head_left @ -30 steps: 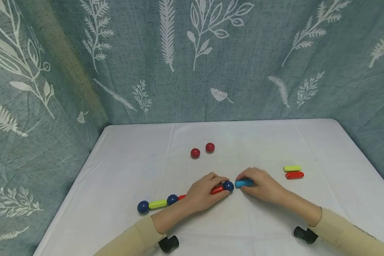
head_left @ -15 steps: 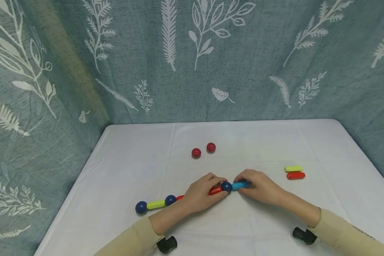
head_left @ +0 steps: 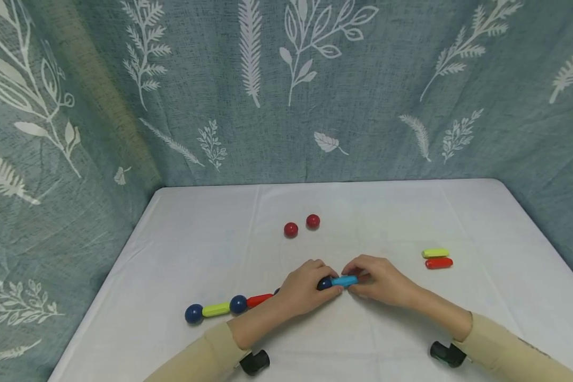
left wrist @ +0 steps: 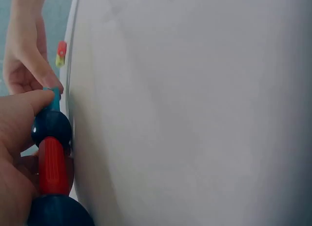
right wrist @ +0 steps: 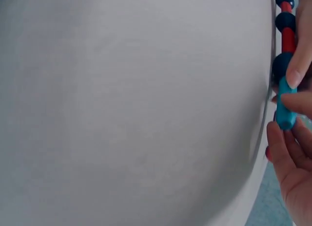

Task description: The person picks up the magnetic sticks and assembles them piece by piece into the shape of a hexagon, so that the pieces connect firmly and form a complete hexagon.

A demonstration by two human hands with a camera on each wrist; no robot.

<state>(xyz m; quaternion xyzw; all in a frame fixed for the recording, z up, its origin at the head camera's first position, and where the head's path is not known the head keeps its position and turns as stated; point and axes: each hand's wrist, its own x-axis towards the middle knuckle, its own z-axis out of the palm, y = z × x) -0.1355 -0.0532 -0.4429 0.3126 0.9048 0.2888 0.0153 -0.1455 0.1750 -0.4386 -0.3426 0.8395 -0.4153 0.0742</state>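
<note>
A chain of magnetic building pieces lies on the white table, with dark blue balls [head_left: 193, 314] joined by a yellow-green stick [head_left: 216, 310] and red sticks [head_left: 259, 301]. At its right end a light blue stick [head_left: 345, 281] meets the last dark blue ball [head_left: 324, 283]. My left hand [head_left: 303, 289] holds the chain there, its thumb lying on the light blue stick in the left wrist view. Part of the chain is hidden under this hand. My right hand [head_left: 382, 284] has its thumb and fingers curled about the free end of the light blue stick [right wrist: 286, 113].
Two red balls [head_left: 291, 229] sit behind the hands. Off to the right lie a loose yellow-green stick [head_left: 435, 253] and a loose red stick [head_left: 439, 263], side by side. A leaf-patterned curtain [head_left: 277, 132] hangs behind the table's far edge.
The light blue stick came up against the end ball from a small gap away. The chain then slid left under my left hand, whose fingers now reach the light blue stick; my right hand followed left.
</note>
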